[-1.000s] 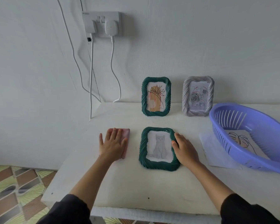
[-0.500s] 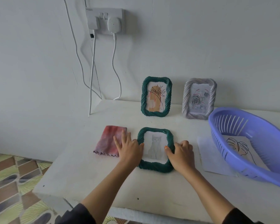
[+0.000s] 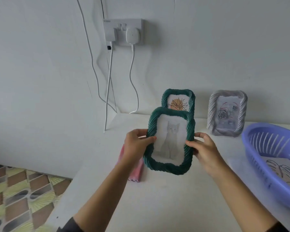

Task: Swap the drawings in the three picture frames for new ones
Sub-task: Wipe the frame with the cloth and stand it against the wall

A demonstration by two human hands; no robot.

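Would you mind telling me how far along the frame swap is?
No swap is plainly finished. In hand: the left hand and right hand hold the cat frame up, cat drawing inside. Left: the green frame and grey frame stand behind; a loose drawing lies in the basket.

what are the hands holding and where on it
The green cat-drawing frame: left hand grips its left edge, right hand its right edge, thumbs on the front.

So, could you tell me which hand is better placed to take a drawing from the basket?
Probably the right hand: the purple basket sits on its side, while the left hand grips the cat frame farther away.
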